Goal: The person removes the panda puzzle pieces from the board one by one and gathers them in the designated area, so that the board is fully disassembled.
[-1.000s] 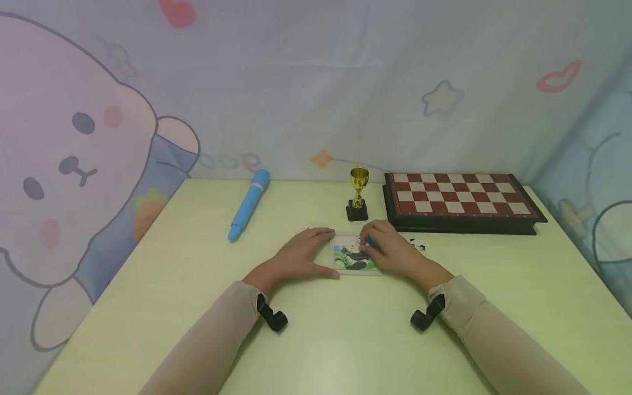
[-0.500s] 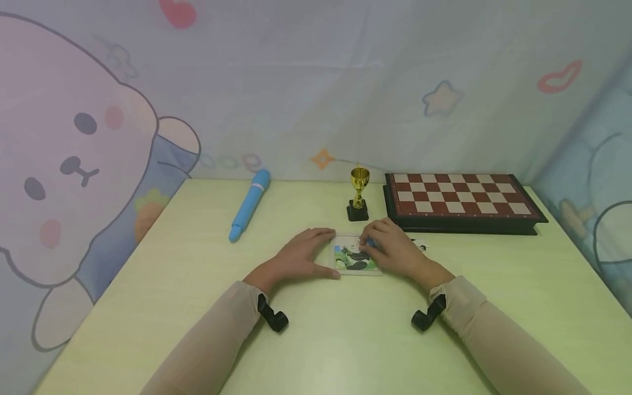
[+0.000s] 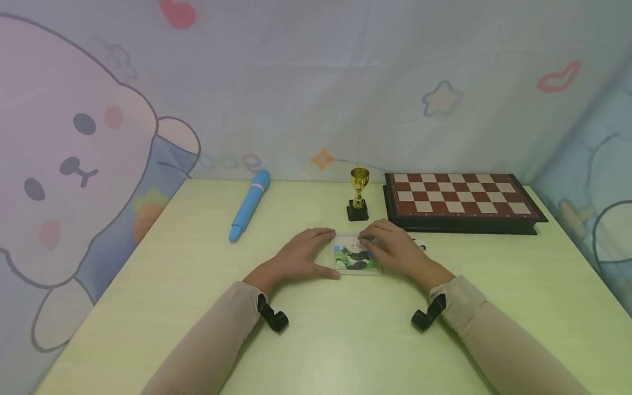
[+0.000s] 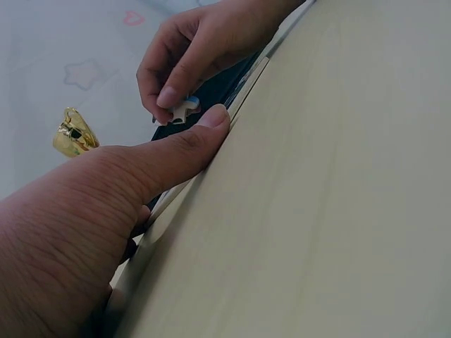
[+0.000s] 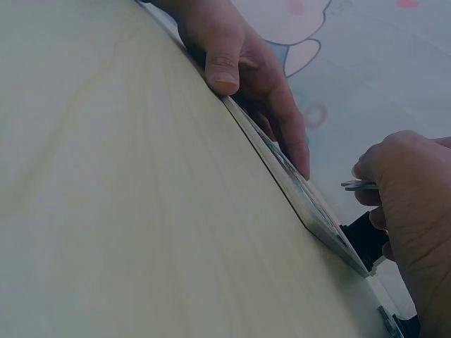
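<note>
A small framed jigsaw puzzle (image 3: 351, 261) with a black, white and green picture lies flat on the table. My left hand (image 3: 298, 255) holds its left end, thumb at the near edge and fingers at the far edge. Over the puzzle's right part, my right hand (image 3: 392, 249) pinches a small jigsaw piece (image 4: 184, 111) between thumb and fingertips. That piece shows a white face and a bit of blue in the left wrist view. In the right wrist view the piece is above the frame's surface. Partly behind the right hand lies a loose piece (image 3: 422, 245).
A gold trophy cup (image 3: 358, 192) on a black base stands just behind the puzzle. To its right is a red and white chessboard box (image 3: 459, 198). A blue thick pen-shaped stick (image 3: 249, 206) lies at the back left. A printed cloth hangs behind the table.
My right fingers have shifted slightly on the piece, and its blue part no longer shows in the head view. My left hand and the puzzle stay in place.
</note>
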Demonstrator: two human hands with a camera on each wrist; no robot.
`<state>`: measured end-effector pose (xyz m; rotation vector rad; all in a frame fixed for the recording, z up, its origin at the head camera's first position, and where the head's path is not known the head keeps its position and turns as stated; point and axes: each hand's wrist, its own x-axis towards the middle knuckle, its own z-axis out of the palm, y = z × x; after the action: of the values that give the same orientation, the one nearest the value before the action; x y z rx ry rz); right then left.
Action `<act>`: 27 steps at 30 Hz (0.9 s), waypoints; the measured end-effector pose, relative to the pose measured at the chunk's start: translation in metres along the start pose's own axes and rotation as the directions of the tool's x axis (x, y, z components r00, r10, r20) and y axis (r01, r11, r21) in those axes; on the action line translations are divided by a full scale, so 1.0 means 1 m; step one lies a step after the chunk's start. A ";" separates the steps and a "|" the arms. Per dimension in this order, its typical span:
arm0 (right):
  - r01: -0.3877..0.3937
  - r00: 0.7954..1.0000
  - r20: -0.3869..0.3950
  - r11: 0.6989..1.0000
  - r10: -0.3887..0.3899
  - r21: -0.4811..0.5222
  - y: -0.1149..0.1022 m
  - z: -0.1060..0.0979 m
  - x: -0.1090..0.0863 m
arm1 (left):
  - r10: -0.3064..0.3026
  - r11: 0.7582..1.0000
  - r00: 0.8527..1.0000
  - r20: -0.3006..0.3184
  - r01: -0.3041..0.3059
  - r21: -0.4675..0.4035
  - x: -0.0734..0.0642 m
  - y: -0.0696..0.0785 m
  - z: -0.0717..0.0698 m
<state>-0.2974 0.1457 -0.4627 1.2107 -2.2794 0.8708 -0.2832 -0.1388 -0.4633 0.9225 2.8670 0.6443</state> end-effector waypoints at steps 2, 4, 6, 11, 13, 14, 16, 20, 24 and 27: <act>0.001 1.000 -0.016 0.999 0.000 0.035 0.001 0.001 0.000 | -0.005 1.000 1.000 0.004 0.005 -0.003 0.000 -0.001 0.001; 0.001 1.000 -0.028 0.998 0.001 0.067 0.002 0.002 -0.001 | -0.009 1.000 1.000 0.006 0.009 -0.009 -0.001 -0.002 0.001; 0.000 0.999 -0.035 0.995 0.003 0.102 0.002 0.001 -0.003 | -0.006 1.000 1.000 0.005 0.006 -0.014 -0.001 -0.002 0.002; -0.009 0.999 -0.041 0.988 0.015 0.154 0.001 -0.006 -0.010 | -0.005 1.000 1.000 0.012 0.005 -0.021 -0.003 -0.001 0.003; -0.016 0.999 -0.038 0.988 0.022 0.155 0.003 -0.011 -0.015 | -0.007 1.000 1.000 0.021 0.007 -0.020 -0.004 0.000 0.003; -0.019 0.999 -0.038 0.988 0.025 0.153 0.004 -0.014 -0.017 | -0.007 1.000 1.000 0.025 0.007 -0.021 -0.004 0.001 0.003; -0.019 0.999 -0.044 0.990 0.025 0.139 0.008 -0.020 -0.022 | -0.003 1.000 1.000 0.027 0.003 -0.012 -0.004 0.001 0.002; -0.050 0.997 -0.059 0.992 0.057 0.116 0.019 -0.036 -0.034 | 0.006 1.000 1.000 0.014 -0.006 0.003 -0.003 0.001 0.001; -0.106 0.991 -0.075 0.990 0.113 0.089 0.033 -0.055 -0.052 | 0.002 1.000 1.000 0.012 -0.002 0.003 -0.002 0.000 0.000; -0.205 0.975 -0.074 0.978 0.207 0.039 0.041 -0.070 -0.070 | -0.004 1.000 1.000 0.023 0.004 -0.011 -0.001 0.001 -0.001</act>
<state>-0.2900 0.2528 -0.4686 0.9463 -2.3655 1.0127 -0.2821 -0.1396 -0.4622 0.9167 2.8420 0.6443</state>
